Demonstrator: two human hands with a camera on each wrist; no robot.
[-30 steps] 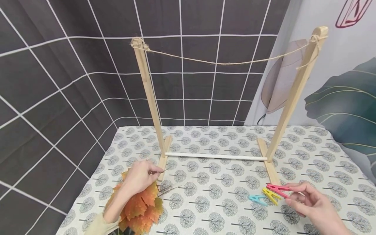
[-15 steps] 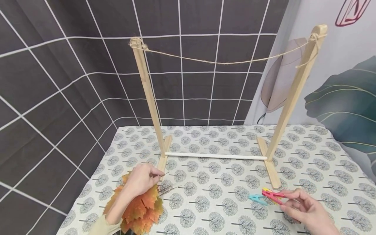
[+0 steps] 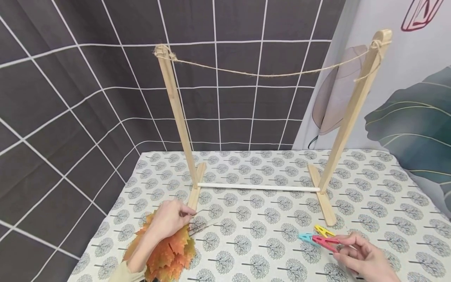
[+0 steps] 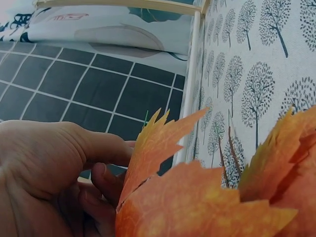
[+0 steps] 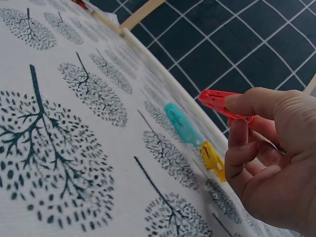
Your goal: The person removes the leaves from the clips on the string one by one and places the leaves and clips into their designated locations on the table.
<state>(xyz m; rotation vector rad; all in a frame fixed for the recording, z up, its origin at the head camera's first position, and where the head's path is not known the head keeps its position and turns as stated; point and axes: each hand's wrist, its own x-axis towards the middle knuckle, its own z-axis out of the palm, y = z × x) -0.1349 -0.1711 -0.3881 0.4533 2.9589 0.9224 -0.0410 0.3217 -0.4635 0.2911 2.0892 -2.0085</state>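
My left hand [image 3: 172, 216] pinches a thin stem [image 3: 201, 210] between thumb and fingers. Below that wrist lies a pile of orange and green maple leaves [image 3: 168, 252], partly hidden by the forearm. In the left wrist view, an orange leaf [image 4: 173, 197] stands right beside the fingers. At the right, my right hand [image 3: 364, 256] grips a red clothespin [image 3: 325, 242] by its handle end, jaws pointing left. A blue clothespin [image 3: 305, 237] and a yellow clothespin [image 3: 322, 230] lie on the cloth; the red one overlaps the blue in the head view.
A wooden frame stands at the back, its left post [image 3: 177, 117] and right post [image 3: 352, 117] joined by a white rod [image 3: 258, 187]. Sagging between the post tops is a twine line [image 3: 260, 75]. The tree-print tablecloth [image 3: 253, 250] covers the table before a dark gridded curtain [image 3: 236, 102].
The right hand has moved slightly left and down with the red clothespin, from over the yellow one toward the blue one. The left hand has dropped slightly, still pinching the stem.
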